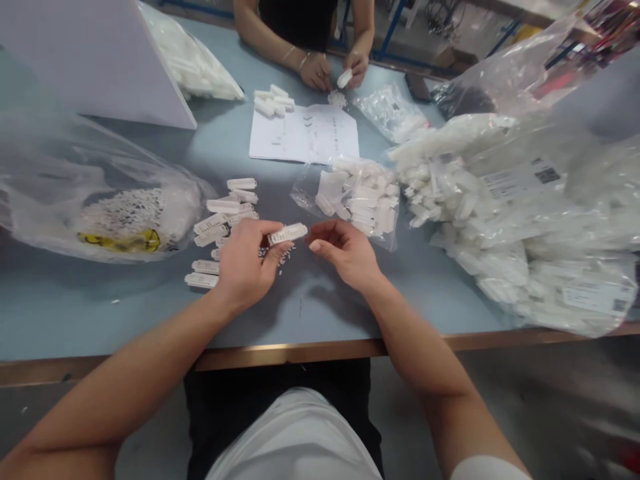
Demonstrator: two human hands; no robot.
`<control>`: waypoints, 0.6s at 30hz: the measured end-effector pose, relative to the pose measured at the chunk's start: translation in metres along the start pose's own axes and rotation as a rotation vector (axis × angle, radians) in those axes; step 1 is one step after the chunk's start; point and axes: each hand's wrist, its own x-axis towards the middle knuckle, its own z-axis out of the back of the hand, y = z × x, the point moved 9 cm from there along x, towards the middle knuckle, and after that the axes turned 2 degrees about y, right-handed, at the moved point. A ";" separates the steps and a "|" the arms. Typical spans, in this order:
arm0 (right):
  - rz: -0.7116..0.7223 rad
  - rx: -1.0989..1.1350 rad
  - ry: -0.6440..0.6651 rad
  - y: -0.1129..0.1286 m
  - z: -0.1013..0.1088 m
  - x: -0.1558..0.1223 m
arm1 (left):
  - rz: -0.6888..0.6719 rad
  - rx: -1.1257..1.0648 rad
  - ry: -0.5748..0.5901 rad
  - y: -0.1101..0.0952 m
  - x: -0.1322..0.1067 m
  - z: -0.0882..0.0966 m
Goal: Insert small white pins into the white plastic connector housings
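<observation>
My left hand (247, 263) pinches a slim white plastic housing (287, 233) between thumb and fingers, above the table. A row of small openings shows along its face. Just off the housing's right end, my right hand (347, 253) is curled, thumb and fingertips drawn close together. Whatever they hold, if anything, is too small to make out. Tiny white pieces (281, 263) lie scattered on the table under the housing. Left of my left hand rests a loose pile of similar white housings (213, 228). An open clear bag of white housings (373, 200) lies beyond my right hand.
A big clear bag of tiny white pieces (125, 213) stands at left. Large bags of white parts (500, 193) crowd the right side. Across the blue table (310, 313), a co-worker's hands (353, 70) hold a white part behind a paper sheet (305, 137). A white panel (115, 60) stands upper left.
</observation>
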 end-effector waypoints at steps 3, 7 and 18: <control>0.156 -0.401 0.103 0.010 -0.026 0.000 | 0.085 0.027 -0.067 0.010 0.003 0.008; 0.296 -0.805 0.312 0.013 -0.069 -0.008 | 0.070 0.020 -0.062 0.009 0.004 0.006; 0.157 -0.700 0.178 0.012 -0.038 -0.002 | 0.101 0.013 0.004 0.009 0.002 -0.003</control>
